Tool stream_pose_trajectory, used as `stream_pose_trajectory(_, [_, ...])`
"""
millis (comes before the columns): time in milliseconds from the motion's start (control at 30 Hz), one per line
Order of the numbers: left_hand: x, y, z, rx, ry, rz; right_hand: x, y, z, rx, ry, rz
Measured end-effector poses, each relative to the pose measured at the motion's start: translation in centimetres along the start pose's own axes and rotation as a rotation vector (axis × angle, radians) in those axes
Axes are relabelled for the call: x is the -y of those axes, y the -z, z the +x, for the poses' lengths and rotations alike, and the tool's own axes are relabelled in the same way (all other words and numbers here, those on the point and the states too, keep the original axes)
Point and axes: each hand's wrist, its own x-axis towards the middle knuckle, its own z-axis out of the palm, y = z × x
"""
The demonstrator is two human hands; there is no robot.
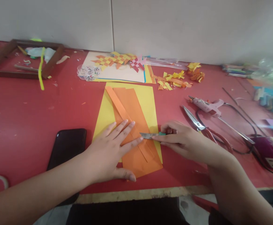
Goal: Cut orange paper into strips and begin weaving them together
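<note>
My left hand (114,147) lies flat with its fingers spread, pressing on the orange paper (136,109) and a narrow folded orange strip (119,104) that runs slantwise over it. Under the orange paper is a larger yellow sheet (148,97). From the right, my right hand (180,137) is closed around a utility knife (148,135) with a green part showing by the fingers. Its blade points left, with the tip close to my left index fingertip, over the orange paper. Part of the strip is hidden under my left fingers.
Scissors (194,118) and a pink glue gun (207,106) with its cord lie to the right, near a purple extension socket (270,153). A black phone (67,147) is at left. Behind are woven paper fish (117,59), paper scraps (171,81) and a brown frame (0,74).
</note>
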Motion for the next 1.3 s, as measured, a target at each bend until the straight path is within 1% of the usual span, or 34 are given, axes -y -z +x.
stream_pose_trajectory(267, [0.1, -0.1, 0.0, 0.021, 0.002, -0.017, 0.5, -0.2, 0.3, 0.012, -0.003, 0.001])
stream_pose_trajectory(467, [0.0, 0.1, 0.1, 0.053, 0.007, -0.044, 1.4, -0.6, 0.5, -0.023, -0.004, -0.021])
stream_pose_trajectory(800, [-0.1, 0.3, 0.2, 0.114, 0.029, -0.056, 1.9, -1.8, 1.1, -0.092, 0.016, -0.055])
stream_pose_trajectory(933, [-0.1, 0.3, 0.2, 0.103, 0.031, -0.04, 2.0, -1.9, 1.3, -0.11, 0.026, -0.066])
stream_pose_trajectory(1167, [0.2, 0.0, 0.0, 0.06, 0.002, -0.041, 2.1, -1.7, 1.6, -0.083, 0.007, -0.038])
stream_pose_trajectory(1300, [0.3, 0.0, -0.1, 0.058, 0.008, -0.049, 2.1, -1.6, 1.5, -0.075, -0.006, -0.02])
